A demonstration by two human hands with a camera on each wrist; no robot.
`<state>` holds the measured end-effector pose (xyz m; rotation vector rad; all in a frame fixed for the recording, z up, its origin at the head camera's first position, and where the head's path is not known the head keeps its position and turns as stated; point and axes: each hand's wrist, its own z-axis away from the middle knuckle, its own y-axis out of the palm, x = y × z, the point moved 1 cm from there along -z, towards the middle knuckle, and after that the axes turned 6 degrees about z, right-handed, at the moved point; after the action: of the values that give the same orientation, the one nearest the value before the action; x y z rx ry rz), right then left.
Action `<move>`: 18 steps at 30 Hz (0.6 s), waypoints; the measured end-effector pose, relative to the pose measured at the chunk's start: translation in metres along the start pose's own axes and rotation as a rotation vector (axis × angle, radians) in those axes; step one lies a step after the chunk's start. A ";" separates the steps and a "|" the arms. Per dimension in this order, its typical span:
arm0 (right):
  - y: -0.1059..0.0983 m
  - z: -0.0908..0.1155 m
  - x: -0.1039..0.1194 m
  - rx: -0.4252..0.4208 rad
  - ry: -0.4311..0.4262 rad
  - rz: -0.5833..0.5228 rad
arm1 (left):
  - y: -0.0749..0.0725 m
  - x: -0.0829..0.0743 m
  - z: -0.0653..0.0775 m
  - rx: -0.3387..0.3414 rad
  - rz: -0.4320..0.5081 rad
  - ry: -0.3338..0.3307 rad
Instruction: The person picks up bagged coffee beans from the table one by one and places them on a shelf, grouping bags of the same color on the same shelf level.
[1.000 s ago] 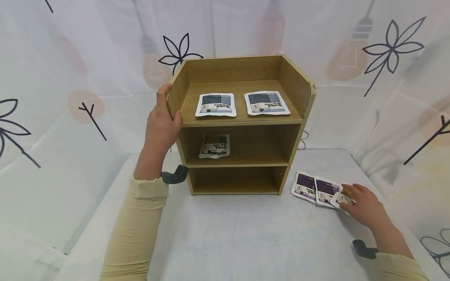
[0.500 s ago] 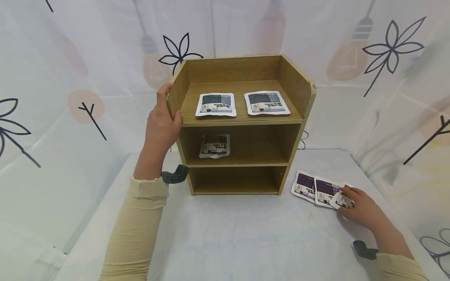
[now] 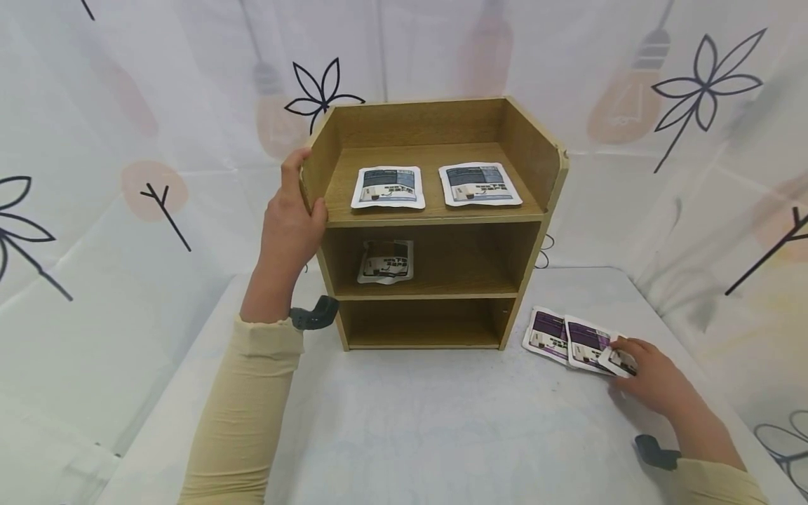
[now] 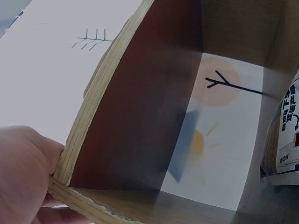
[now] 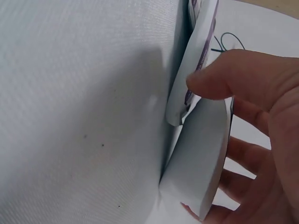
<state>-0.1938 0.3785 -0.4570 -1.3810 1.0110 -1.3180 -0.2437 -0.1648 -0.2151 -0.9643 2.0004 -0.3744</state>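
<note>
My left hand (image 3: 290, 228) grips the left side panel of a small wooden shelf unit (image 3: 419, 125), its thumb at the front edge. In the left wrist view that hand (image 4: 23, 172) lies where the side panel (image 4: 103, 100) meets a board. At right on the table, my right hand (image 3: 659, 379) pinches a small white-edged pouch (image 3: 618, 361) at the end of an overlapping row. Two purple-labelled pouches (image 3: 548, 337) lie left of it. In the right wrist view, the thumb is at a purple-edged pouch (image 5: 194, 65) and the other fingers are behind a white pouch (image 5: 201, 154).
Two blue-labelled pouches (image 3: 388, 188) lie side by side on the top shelf. A dark-labelled pouch (image 3: 386, 263) rests at the left of the middle shelf. The unit stands on a white-covered table (image 3: 429, 421), with a printed curtain (image 3: 208, 84) behind.
The fingers of my right hand have drawn in on the end pouch, which has shifted slightly right over the purple pouches. My left hand and the shelf unit have stayed still.
</note>
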 end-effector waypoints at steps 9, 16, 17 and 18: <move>-0.011 0.004 0.008 -0.087 0.083 0.037 | 0.000 0.001 0.000 0.000 0.001 0.001; -0.013 0.007 0.011 -0.188 0.094 0.071 | 0.001 0.001 0.000 0.002 -0.002 0.000; -0.014 0.007 0.011 -0.202 0.095 0.079 | 0.001 0.001 0.000 0.001 -0.002 0.004; -0.014 0.007 0.011 -0.216 0.096 0.085 | 0.000 0.001 0.000 0.000 -0.004 0.006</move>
<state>-0.1864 0.3712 -0.4406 -1.4275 1.2939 -1.2503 -0.2443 -0.1652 -0.2159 -0.9680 2.0039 -0.3794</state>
